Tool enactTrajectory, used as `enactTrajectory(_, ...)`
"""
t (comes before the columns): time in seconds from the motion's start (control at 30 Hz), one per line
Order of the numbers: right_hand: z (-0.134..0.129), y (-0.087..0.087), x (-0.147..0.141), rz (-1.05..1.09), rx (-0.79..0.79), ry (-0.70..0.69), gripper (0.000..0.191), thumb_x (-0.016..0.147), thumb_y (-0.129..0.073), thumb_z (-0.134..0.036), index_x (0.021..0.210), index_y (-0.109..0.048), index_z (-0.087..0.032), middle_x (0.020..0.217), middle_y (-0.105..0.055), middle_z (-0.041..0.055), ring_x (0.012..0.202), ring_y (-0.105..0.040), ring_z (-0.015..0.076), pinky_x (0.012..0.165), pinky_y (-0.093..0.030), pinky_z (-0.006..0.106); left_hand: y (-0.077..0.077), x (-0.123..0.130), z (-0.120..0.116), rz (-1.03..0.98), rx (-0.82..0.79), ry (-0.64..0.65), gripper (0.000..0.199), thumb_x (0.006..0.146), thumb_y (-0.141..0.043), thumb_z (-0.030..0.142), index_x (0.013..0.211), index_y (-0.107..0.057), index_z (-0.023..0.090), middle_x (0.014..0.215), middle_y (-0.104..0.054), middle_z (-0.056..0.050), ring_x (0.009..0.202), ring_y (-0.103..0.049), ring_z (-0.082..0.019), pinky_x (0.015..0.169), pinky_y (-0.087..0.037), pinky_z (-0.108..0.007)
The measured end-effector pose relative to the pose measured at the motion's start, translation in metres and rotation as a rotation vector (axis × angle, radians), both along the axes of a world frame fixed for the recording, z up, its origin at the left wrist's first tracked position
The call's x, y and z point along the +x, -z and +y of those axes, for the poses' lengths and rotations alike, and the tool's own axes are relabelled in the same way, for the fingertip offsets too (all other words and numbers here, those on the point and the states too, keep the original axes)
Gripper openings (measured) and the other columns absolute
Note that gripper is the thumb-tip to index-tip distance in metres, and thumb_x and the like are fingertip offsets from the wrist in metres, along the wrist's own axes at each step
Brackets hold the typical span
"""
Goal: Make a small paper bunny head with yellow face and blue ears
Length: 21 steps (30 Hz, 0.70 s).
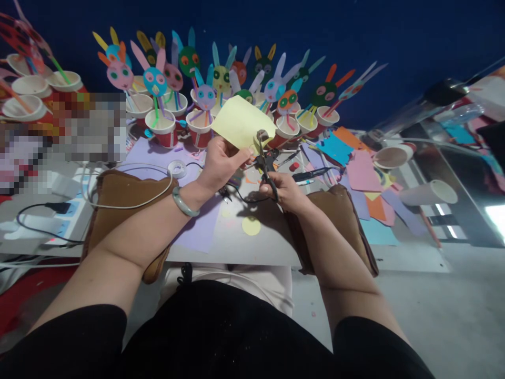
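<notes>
A sheet of pale yellow paper [241, 122] is raised above the table, pinched at its lower edge by my left hand [222, 164], which wears a bracelet. My right hand [284, 190] is closed round the handles of a pair of scissors [265, 162]. The scissor blades point up at the paper's lower right edge. On the white table below lies a yellow paper circle [251, 226], with purple paper [199, 231] to its left.
Several red paper cups [161, 131] with rabbit figures on straws stand behind. Brown cushions [132, 197] lie under my forearms. Coloured paper pieces [363, 171] and a white roll [429, 193] are on the right. A power strip [71, 213] and cables sit left.
</notes>
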State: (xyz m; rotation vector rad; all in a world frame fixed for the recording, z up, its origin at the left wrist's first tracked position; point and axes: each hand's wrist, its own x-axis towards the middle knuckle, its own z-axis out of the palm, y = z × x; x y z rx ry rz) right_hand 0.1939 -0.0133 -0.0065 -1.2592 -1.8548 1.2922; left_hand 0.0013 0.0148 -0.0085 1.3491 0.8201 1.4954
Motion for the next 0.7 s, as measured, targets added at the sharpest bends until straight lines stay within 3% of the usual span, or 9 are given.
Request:
enactTrajectory(0.3,0.001,0.001,0.001,-0.033,0.007,-0.01,0.073,0.059,-0.074,-0.087,0.061,-0.041,-0.022,0.059,-0.039,-0.004,0.061,-0.036,0.0106,0.056,-0.028,0.027,-0.001,0.001,-0.001,-0.013,-0.048,-0.015,0.037,0.076,-0.084,0.049,0.084,-0.065,0.018,0.067,-0.063,-0.001,0.059,-0.065,-0.015,0.057,-0.058,-0.03)
enactTrajectory(0.53,0.002,0.003,0.004,-0.032,0.008,-0.018,0.072,0.059,-0.076,-0.085,0.062,-0.043,-0.021,0.06,-0.04,-0.0043,0.062,-0.036,0.0107,0.057,-0.029,0.027,-0.007,0.001,-0.004,0.025,-0.125,-0.003,0.03,0.076,-0.085,0.041,0.08,-0.065,0.018,0.066,-0.061,-0.002,0.073,-0.069,-0.02,0.065,-0.06,-0.034)
enactTrajectory(0.7,0.002,0.0,0.005,-0.015,-0.017,-0.006,0.073,0.055,-0.077,-0.086,0.06,-0.042,-0.021,0.058,-0.039,-0.0047,0.06,-0.034,0.0095,0.055,-0.026,0.027,-0.009,-0.001,-0.005,0.058,-0.103,-0.003,0.034,0.075,-0.084,0.046,0.078,-0.064,0.018,0.066,-0.062,-0.002,0.067,-0.067,-0.018,0.062,-0.059,-0.033)
